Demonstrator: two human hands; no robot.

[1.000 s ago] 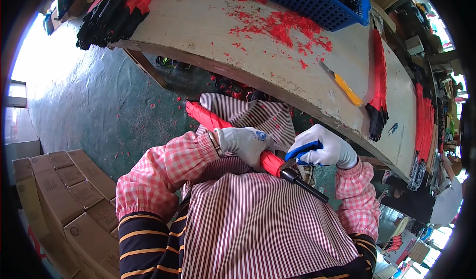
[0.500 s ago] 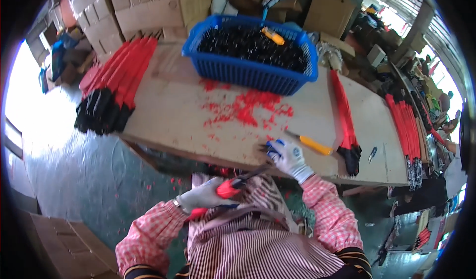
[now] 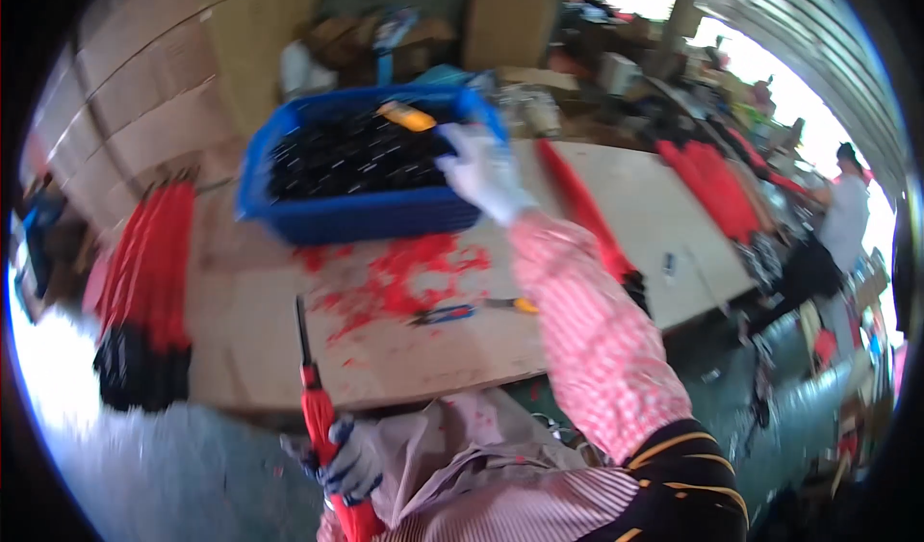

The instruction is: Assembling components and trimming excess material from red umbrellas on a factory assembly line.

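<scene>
My left hand [image 3: 348,463], in a white and blue glove, is closed around a folded red umbrella [image 3: 318,412] held upright in front of my apron. Its thin dark shaft points up past the table's front edge. My right hand [image 3: 478,171], gloved in white and blurred by motion, reaches over the right end of a blue basket [image 3: 375,219]. Its fingers look stretched out, with nothing visible in them. Small shiny black parts [image 3: 356,157] fill the basket, and a yellow-handled tool [image 3: 407,116] lies on top. Pliers with blue handles [image 3: 445,313] rest on the table.
Red scraps [image 3: 399,277] litter the table [image 3: 260,349]. A yellow-handled knife [image 3: 525,305] is partly behind my right sleeve. Bundled red umbrellas [image 3: 154,263] lie at the left, one more [image 3: 582,195] to the right, others [image 3: 712,186] beyond. A person [image 3: 847,210] is at far right; cartons [image 3: 154,70] stand behind.
My right hand has gone from the table's front edge up to the basket, and the pliers now lie on the table. My left hand has tilted the umbrella upright. The view has shifted.
</scene>
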